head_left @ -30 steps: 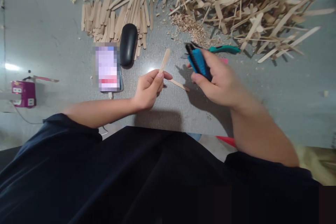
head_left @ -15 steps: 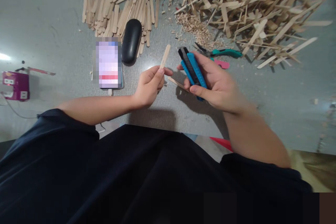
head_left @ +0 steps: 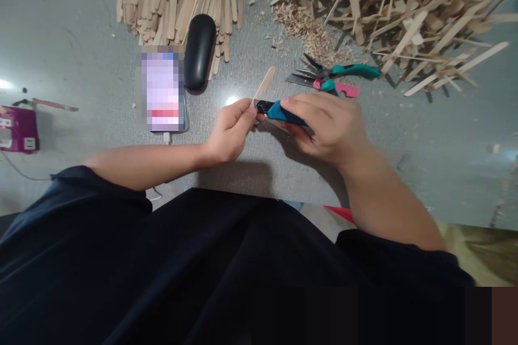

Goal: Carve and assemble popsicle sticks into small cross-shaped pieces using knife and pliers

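My left hand (head_left: 230, 132) pinches a wooden stick (head_left: 265, 83) whose rounded end points up and to the right. Wrapped round a blue and black utility knife (head_left: 281, 112), my right hand (head_left: 329, 129) is just to the right. The knife's dark tip meets the stick beside my left fingertips; whether the blade touches the wood is too small to tell. Part of another pale stick (head_left: 279, 128) shows beneath the knife, near my right fingers.
Many loose sticks (head_left: 413, 27) are heaped at the upper right, beside wood shavings (head_left: 301, 27). Green-handled pliers (head_left: 356, 70) and a pink tool (head_left: 347, 89) lie beyond my right hand. A black case (head_left: 200, 51), a phone (head_left: 162, 89) and more sticks (head_left: 154, 0) are at the upper left.
My right hand has turned the knife from upright to nearly level and brought its tip to the stick. The stick in my left hand leans further right. The view has shifted slightly.
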`<state>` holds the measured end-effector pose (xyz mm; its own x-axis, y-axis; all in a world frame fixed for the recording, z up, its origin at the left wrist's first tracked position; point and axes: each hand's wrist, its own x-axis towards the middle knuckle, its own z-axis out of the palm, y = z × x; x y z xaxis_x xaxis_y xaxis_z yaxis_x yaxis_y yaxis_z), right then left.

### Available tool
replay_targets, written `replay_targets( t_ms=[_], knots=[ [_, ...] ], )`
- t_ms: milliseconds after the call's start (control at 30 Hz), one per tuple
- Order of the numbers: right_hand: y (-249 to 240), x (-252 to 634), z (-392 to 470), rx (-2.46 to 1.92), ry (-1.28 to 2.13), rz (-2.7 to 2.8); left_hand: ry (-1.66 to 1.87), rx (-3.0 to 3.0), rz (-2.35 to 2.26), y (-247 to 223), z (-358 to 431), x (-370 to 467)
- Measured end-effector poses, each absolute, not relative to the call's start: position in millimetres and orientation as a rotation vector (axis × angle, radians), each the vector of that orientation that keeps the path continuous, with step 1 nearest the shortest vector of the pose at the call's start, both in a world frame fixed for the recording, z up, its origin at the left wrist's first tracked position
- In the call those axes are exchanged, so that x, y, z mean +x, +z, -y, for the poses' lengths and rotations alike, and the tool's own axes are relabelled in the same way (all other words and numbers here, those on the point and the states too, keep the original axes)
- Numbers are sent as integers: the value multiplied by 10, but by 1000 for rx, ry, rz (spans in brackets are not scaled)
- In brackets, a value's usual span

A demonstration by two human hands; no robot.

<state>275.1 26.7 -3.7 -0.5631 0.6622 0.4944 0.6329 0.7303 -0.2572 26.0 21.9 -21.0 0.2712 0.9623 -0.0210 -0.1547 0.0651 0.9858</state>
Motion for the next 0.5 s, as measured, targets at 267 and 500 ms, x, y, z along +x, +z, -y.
replay_targets(
  t_ms=[267, 500],
  knots=[
    [14, 2791, -314, -966, 39, 2364, 1002, 1235, -941, -159, -230, 243],
    [49, 2794, -364, -903, -52, 2334, 962, 1242, -945, -132, -251, 222]
  ],
)
